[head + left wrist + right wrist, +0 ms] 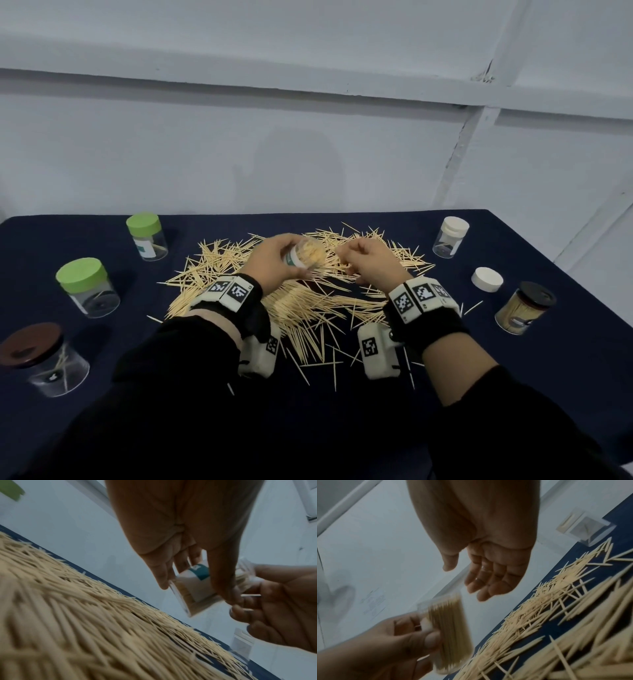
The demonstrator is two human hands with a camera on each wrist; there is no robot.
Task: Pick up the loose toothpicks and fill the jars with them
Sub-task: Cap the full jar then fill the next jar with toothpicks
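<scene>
Jar held at centre, packed full; R hand empty just beside its mouth.

L hand [274,262] is clamped round the open jar [306,257], lifted above the toothpick pile [301,301], mouth tipped up toward the viewer. Sticks inside stand along the jar's long axis. R hand [371,263] is just right of the jar, fingers loosely curled, holding nothing per the right wrist view. Loose picks lie directly under both hands, axes scattered every way, so R hand is nearer for the next pick. White lid [487,279] sits well right, near a full dark-lidded jar [524,308]. Capped jars ring both table [376,428] sides. Free room: near edge and centre.
</scene>
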